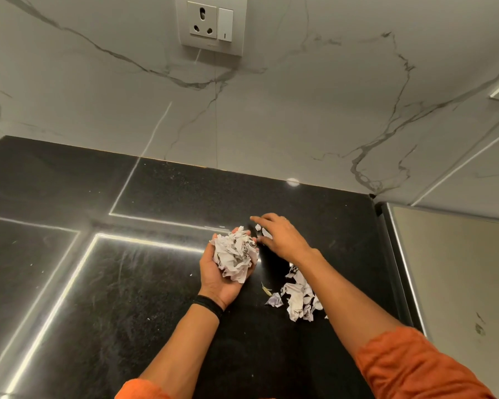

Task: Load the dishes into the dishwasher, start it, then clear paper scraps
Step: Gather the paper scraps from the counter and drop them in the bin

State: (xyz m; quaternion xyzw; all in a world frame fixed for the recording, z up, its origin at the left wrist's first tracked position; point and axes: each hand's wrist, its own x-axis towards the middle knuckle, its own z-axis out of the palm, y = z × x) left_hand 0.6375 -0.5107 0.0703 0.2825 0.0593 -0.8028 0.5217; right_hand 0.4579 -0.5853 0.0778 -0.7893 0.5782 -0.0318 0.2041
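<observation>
Scrap clearing likely partway. Left hand [222, 279] palm-up, fingers cupped round crumpled scrap wad [234, 254]. Right hand [281, 237] spread, empty, over loose scraps [265, 232]. Scrap pile [298, 298] uncollected on black surface [127, 283]. Dishwasher unseen.

— What lies under the right hand [283, 240]?
— Small scraps [267, 233] peek out at its ten o'clock; how many more it covers, I can't tell.
— The pile [297, 298]?
— Its one o'clock side runs under the right forearm [337, 280].
— And the left hand [213, 280]?
— Palm hidden by the wad [234, 254]. The socket plate [211, 24], at twelve, is cut by the top edge; the sliver [267, 290] at the pile's nine is too small to name.
</observation>
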